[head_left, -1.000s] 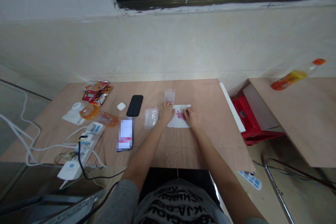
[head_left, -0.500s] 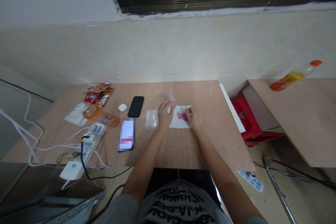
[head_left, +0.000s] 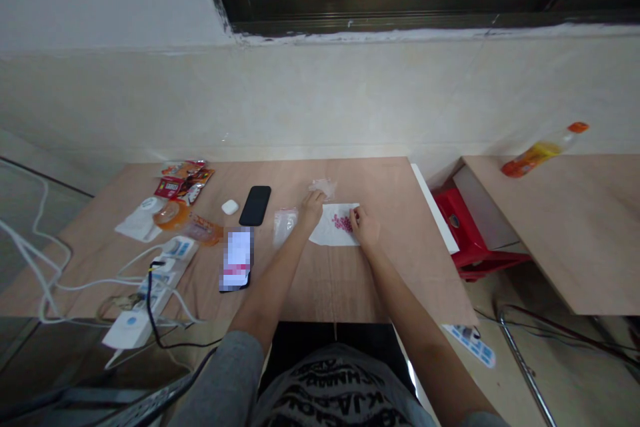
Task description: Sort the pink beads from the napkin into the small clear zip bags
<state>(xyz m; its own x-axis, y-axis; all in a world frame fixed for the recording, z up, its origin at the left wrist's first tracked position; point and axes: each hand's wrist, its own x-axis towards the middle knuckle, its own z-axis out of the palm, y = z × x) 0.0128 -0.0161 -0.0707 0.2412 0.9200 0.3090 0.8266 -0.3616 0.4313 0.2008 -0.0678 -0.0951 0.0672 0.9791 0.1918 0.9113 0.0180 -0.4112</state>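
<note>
My left hand (head_left: 313,208) has its fingers closed at the near edge of a small clear plastic bag (head_left: 326,187), which lies low over the table with a faint pink tint. On a white sheet of paper (head_left: 324,235) rests a loose cluster of small pink beads (head_left: 342,222). At the right side of that cluster is my right hand (head_left: 366,227), thumb and fingertips pinched together; whatever is between them is too small to make out. A second clear plastic bag (head_left: 285,225) lies flat to the left, partly behind my left forearm.
Left on the wooden table (head_left: 400,267) are a black phone (head_left: 255,205), a lit phone (head_left: 237,259), a white case (head_left: 230,207), an orange bottle (head_left: 193,223), snack packets (head_left: 185,180) and a power strip (head_left: 150,293) with cables. A red stool (head_left: 463,233) stands right.
The bag at my left hand was standing up and now lies lower and flatter, beyond the paper. My right hand stays by the beads. The whole view has shifted slightly.
</note>
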